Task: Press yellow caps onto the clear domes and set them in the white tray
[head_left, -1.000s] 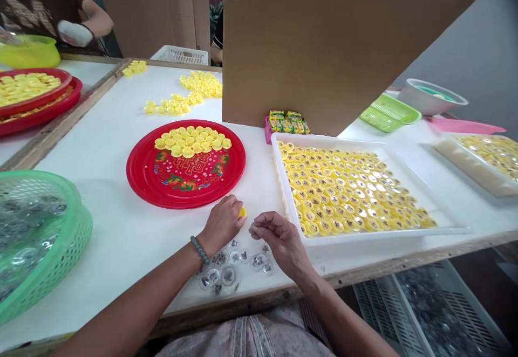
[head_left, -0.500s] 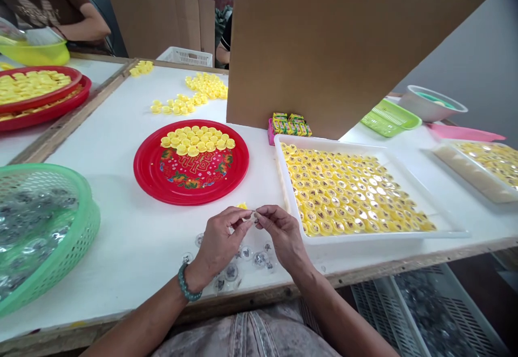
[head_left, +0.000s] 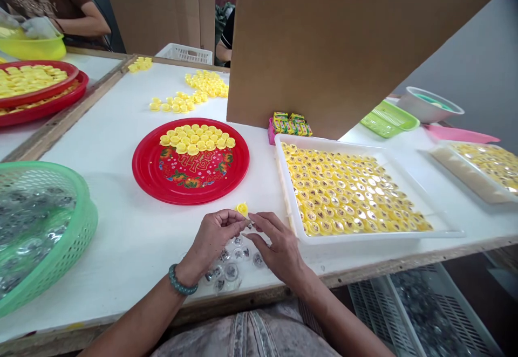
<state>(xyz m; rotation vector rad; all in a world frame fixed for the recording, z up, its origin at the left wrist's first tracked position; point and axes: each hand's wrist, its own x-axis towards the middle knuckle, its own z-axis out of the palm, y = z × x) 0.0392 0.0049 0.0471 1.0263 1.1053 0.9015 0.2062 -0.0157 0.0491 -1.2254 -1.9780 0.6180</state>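
My left hand [head_left: 216,241], with a beaded bracelet on its wrist, is closed in a pinch. What lies between its fingertips is too small to make out. Thumb and fingers of my right hand [head_left: 279,244] are apart, its index finger close to the left fingertips. Just beyond both hands a yellow round cap [head_left: 242,208] rests on the table. Under and between them lie several clear domed pieces [head_left: 231,272] with dark prints inside. A red round tray [head_left: 190,195] with yellow caps [head_left: 193,137] stands ahead to the left.
To the right, a white tray [head_left: 404,238] holds rows of yellow caps with clear tops. A green basket [head_left: 83,222] of clear pieces stands left. A cardboard panel [head_left: 315,49] rises behind small colourful boxes [head_left: 292,126]. Across the table is a gloved co-worker [head_left: 76,20].
My right thumb and fingers have come apart and moved slightly down from the pinch. My left hand has shifted a little left and down, uncovering the yellow cap beyond.
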